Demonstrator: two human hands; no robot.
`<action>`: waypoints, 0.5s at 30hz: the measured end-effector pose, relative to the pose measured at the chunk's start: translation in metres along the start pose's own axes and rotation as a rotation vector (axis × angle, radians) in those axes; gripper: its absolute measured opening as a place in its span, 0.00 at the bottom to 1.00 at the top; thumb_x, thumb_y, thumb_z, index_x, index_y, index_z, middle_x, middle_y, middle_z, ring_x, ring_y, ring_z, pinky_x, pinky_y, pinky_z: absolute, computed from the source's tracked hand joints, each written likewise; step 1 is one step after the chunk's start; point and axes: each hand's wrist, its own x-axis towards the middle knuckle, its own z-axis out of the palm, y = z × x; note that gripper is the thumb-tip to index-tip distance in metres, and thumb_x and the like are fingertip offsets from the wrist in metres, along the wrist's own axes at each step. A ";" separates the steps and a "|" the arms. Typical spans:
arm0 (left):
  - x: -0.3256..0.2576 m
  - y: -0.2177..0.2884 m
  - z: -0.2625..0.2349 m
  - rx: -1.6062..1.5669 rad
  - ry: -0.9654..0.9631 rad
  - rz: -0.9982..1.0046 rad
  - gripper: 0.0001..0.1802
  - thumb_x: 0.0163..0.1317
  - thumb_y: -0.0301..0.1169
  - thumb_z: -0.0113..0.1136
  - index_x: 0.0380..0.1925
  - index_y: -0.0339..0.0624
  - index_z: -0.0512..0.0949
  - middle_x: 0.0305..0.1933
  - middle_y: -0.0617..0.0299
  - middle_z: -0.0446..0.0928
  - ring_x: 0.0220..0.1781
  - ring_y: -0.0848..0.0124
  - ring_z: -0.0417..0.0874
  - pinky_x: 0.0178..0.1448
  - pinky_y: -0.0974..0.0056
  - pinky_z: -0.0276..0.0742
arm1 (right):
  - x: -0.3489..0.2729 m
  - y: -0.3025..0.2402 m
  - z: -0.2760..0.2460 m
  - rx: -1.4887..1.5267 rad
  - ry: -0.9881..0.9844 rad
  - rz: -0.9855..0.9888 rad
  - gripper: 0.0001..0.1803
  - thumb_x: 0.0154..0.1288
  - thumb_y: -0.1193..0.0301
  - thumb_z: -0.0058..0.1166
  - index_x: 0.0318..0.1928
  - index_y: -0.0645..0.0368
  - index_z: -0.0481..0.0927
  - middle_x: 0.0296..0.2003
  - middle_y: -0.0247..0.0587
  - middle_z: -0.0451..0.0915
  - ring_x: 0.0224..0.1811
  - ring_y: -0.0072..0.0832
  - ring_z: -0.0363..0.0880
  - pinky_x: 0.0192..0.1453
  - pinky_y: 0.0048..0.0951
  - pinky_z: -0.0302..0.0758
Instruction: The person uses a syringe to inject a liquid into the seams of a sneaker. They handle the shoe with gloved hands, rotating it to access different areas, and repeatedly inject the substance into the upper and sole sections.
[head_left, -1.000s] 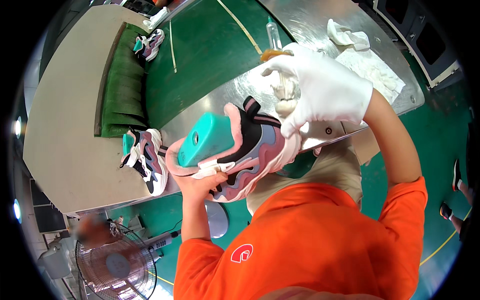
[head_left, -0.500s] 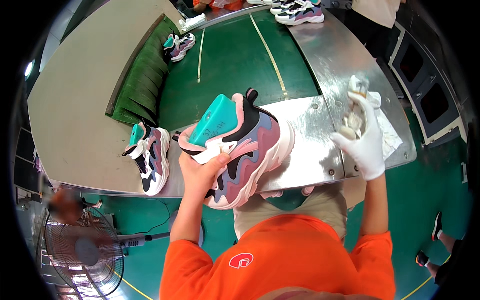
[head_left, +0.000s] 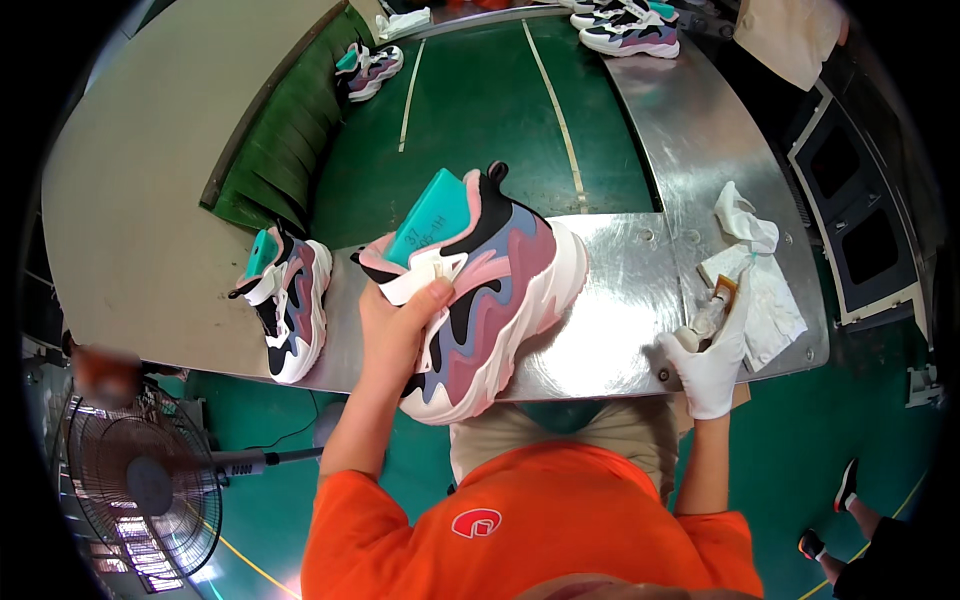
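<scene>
My bare left hand (head_left: 405,325) grips a chunky sneaker (head_left: 505,300) in mauve, blue-grey, black and white, its thumb pressed on the side below the strap. A teal shoe last (head_left: 432,217) fills the sneaker's opening. The sneaker is tilted, sole to the right, above the table's front edge. My right hand (head_left: 712,375), in a white glove, curves around a small whitish, partly see-through object with a tan end (head_left: 708,318); its exact kind I cannot make out. Beside that hand lie a crumpled white cloth (head_left: 745,218) and a folded white cloth (head_left: 775,320).
A similar sneaker (head_left: 290,305) stands at the left, another (head_left: 370,72) by the green flap curtain (head_left: 290,120), several (head_left: 630,30) at the far right. A green conveyor belt (head_left: 480,110) runs ahead between metal surfaces. A floor fan (head_left: 150,485) stands lower left; a person's feet (head_left: 825,520) show lower right.
My right hand has drawn back toward the table's near edge with the whitish object, away from the crumpled cloth. My left hand keeps its grip on the sneaker, and the view has shifted slightly.
</scene>
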 end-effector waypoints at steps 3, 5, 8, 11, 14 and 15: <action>0.005 -0.001 0.001 -0.018 0.012 -0.069 0.34 0.55 0.29 0.67 0.60 0.29 0.65 0.49 0.54 0.77 0.47 0.71 0.80 0.53 0.66 0.76 | 0.000 0.012 0.002 -0.041 0.056 -0.065 0.61 0.37 0.73 0.73 0.73 0.68 0.50 0.54 0.55 0.73 0.50 0.37 0.74 0.59 0.31 0.70; 0.008 -0.001 0.002 -0.009 0.014 -0.076 0.34 0.56 0.29 0.67 0.60 0.29 0.65 0.49 0.54 0.77 0.47 0.71 0.80 0.53 0.66 0.77 | 0.000 0.014 0.001 -0.008 0.030 0.010 0.61 0.37 0.74 0.73 0.73 0.68 0.51 0.54 0.56 0.73 0.51 0.37 0.74 0.59 0.31 0.70; 0.013 -0.005 0.004 -0.007 -0.007 -0.103 0.33 0.56 0.28 0.67 0.60 0.28 0.66 0.49 0.54 0.78 0.47 0.71 0.81 0.52 0.67 0.77 | 0.000 0.017 0.001 -0.014 0.037 -0.015 0.61 0.36 0.74 0.72 0.72 0.68 0.51 0.54 0.54 0.73 0.50 0.37 0.74 0.59 0.31 0.71; 0.019 -0.002 0.008 0.050 -0.058 -0.135 0.30 0.55 0.29 0.69 0.56 0.29 0.69 0.47 0.55 0.79 0.45 0.72 0.82 0.49 0.67 0.78 | 0.000 0.015 0.002 0.006 0.042 0.009 0.60 0.36 0.75 0.72 0.72 0.68 0.52 0.53 0.53 0.73 0.49 0.35 0.74 0.59 0.31 0.70; 0.025 -0.005 0.013 0.130 -0.054 -0.157 0.28 0.55 0.31 0.71 0.53 0.31 0.71 0.45 0.55 0.81 0.43 0.73 0.82 0.47 0.67 0.78 | 0.000 0.018 0.002 0.033 0.047 0.024 0.60 0.36 0.75 0.72 0.71 0.69 0.53 0.52 0.51 0.73 0.48 0.34 0.73 0.59 0.30 0.70; 0.026 -0.005 0.015 0.148 -0.058 -0.154 0.28 0.55 0.34 0.72 0.52 0.31 0.72 0.44 0.56 0.81 0.42 0.73 0.82 0.47 0.67 0.79 | -0.001 0.019 0.002 0.039 0.051 0.017 0.59 0.36 0.75 0.72 0.71 0.70 0.53 0.51 0.51 0.73 0.48 0.33 0.72 0.58 0.30 0.70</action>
